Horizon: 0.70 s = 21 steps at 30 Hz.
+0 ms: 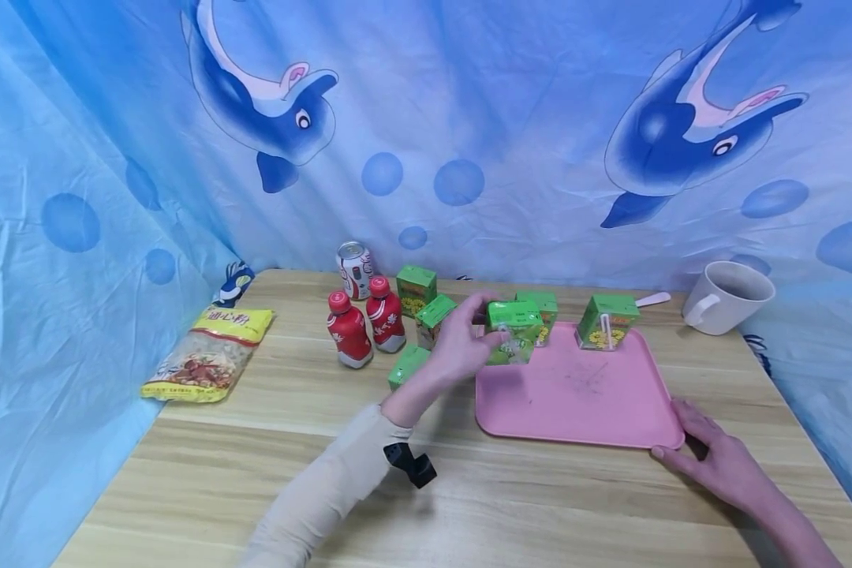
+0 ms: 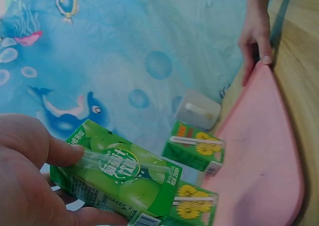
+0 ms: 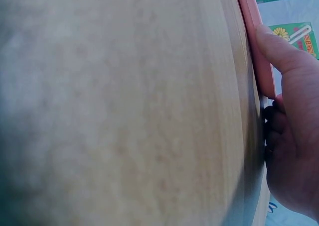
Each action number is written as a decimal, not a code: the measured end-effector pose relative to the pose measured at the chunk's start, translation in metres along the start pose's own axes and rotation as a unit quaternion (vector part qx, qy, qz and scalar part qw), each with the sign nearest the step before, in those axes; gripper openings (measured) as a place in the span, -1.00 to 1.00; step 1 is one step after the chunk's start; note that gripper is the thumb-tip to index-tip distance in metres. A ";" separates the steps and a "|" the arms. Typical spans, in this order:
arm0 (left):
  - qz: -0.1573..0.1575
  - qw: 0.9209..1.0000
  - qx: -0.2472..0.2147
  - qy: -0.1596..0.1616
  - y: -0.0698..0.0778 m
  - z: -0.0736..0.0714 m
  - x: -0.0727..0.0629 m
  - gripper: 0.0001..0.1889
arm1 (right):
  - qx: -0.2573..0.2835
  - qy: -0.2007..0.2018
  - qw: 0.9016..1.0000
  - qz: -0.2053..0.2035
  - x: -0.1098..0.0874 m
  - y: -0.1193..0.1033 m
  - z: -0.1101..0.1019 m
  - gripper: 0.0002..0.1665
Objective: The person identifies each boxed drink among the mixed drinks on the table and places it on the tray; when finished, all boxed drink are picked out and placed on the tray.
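Note:
My left hand grips a green juice carton above the left end of a pink tray. In the left wrist view the carton is tilted between thumb and fingers, a wrapped straw along its face. My right hand holds the tray's near right corner, thumb along the near edge and fingers at the right side. Two green cartons with yellow flowers stand at the tray's far side: one carton towards the right, another carton partly hidden behind the held one.
Left of the tray stand more green cartons, two red bottles and a soda can. A yellow-ended food bag lies at the far left. A white mug stands at the back right beside a white handle.

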<state>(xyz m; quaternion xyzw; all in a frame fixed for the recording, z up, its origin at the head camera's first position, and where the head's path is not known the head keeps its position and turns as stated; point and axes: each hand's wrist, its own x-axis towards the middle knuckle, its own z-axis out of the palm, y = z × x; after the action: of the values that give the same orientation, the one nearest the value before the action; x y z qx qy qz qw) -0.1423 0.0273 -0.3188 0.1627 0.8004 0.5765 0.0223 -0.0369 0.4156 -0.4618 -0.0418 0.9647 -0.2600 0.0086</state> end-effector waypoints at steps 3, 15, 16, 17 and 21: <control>-0.009 1.000 -0.011 -0.005 -0.006 0.010 0.002 -0.53 | 0.006 0.006 1.000 -0.003 -0.001 -0.001 0.001 0.15; -0.045 0.999 -0.018 -0.015 -0.032 0.041 0.014 -0.53 | 0.001 0.004 1.000 0.002 -0.001 -0.004 0.000 0.16; -0.049 0.998 -0.018 -0.016 -0.034 0.042 0.015 -0.51 | 0.001 0.005 1.000 0.001 0.000 -0.004 0.000 0.15; -0.051 0.998 -0.020 -0.017 -0.036 0.044 0.017 -0.51 | 0.001 0.004 1.000 0.002 0.000 -0.004 0.000 0.16; -0.042 0.999 -0.024 -0.016 -0.044 0.052 0.022 -0.52 | 0.001 0.000 1.000 0.004 0.000 -0.005 -0.001 0.17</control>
<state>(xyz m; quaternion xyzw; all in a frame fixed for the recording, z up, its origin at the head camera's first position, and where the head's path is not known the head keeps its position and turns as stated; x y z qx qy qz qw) -0.1623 0.0686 -0.3737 0.1376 0.7920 0.5915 0.0628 -0.0361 0.4123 -0.4587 -0.0376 0.9646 -0.2608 0.0098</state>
